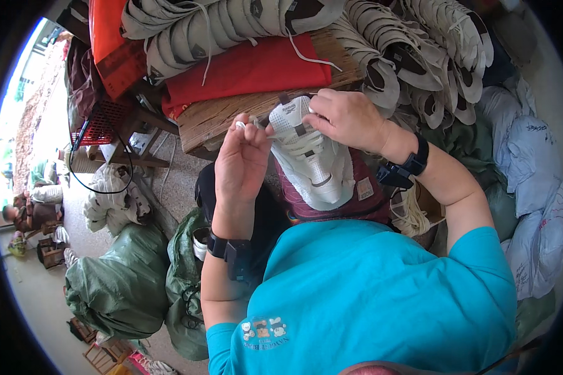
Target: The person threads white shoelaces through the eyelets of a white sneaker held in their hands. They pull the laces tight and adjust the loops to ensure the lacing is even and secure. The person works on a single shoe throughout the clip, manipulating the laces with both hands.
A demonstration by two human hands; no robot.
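A white shoe upper (319,178) with a dark pull loop and dark lace loops rests on the maroon cloth (364,203) over my lap, its tongue toward the table. White shoelace (309,154) crosses its front. My left hand (244,156) is raised at the upper's left side, palm showing, with curled fingers closed on white shoelace. At the tongue's right edge, my right hand (347,119) pinches with thumb and forefinger. A bit of white lace shows at those fingertips; the rest is hidden by the hand.
Ahead stands a wooden table (222,115) with red cloth (250,75) and nested rows of shoe uppers (219,37). More stacked uppers (419,50) lie at the right. Beside my right thigh is a bundle of cream laces (410,209). Green sacks (122,281) and white sacks (535,156) flank me.
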